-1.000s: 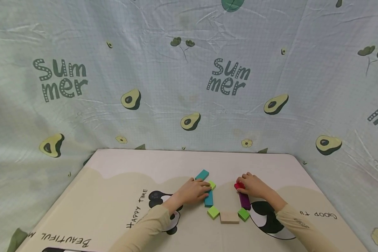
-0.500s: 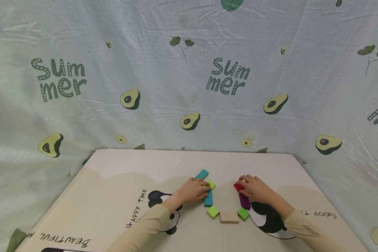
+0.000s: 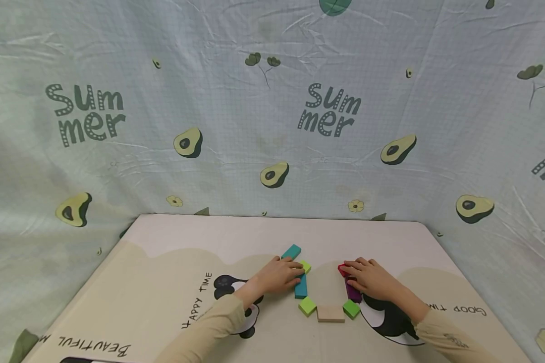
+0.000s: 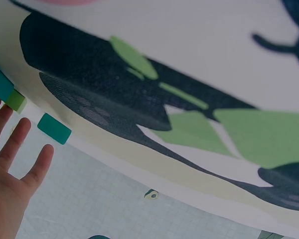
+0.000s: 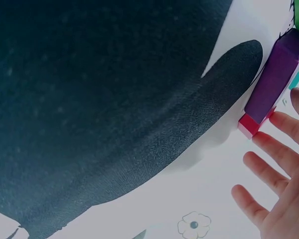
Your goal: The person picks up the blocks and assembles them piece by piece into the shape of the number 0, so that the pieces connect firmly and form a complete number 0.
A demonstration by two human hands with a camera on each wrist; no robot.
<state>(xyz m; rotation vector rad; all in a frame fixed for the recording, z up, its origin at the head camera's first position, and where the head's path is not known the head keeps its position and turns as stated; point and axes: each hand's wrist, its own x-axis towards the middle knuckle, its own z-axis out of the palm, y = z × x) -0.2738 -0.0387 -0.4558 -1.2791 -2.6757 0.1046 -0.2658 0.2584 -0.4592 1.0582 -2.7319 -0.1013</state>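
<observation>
In the head view, my left hand (image 3: 276, 276) lies over the left side of a row of toy blocks. Its fingertips touch a light green block (image 3: 306, 266) and partly cover a teal block (image 3: 301, 287); a second teal block (image 3: 292, 251) sits beyond. The left wrist view has its fingers (image 4: 39, 164) extended and spread. My right hand (image 3: 374, 280) is over the right side, fingers fairly straight. Seen from the right wrist, its fingertips touch a red block (image 5: 249, 125), which sits at the end of a purple block (image 5: 274, 79).
Nearer the person, a light green block (image 3: 307, 306), a plain wooden block (image 3: 331, 313) and a green block (image 3: 351, 309) join the two sides into a U shape. The table (image 3: 163, 272) carries printed pandas and lettering. A patterned cloth (image 3: 236, 111) hangs behind it.
My right hand has loosened from the red block and shifted slightly right and toward the person, its fingers straighter. The left hand and the blocks look unmoved.
</observation>
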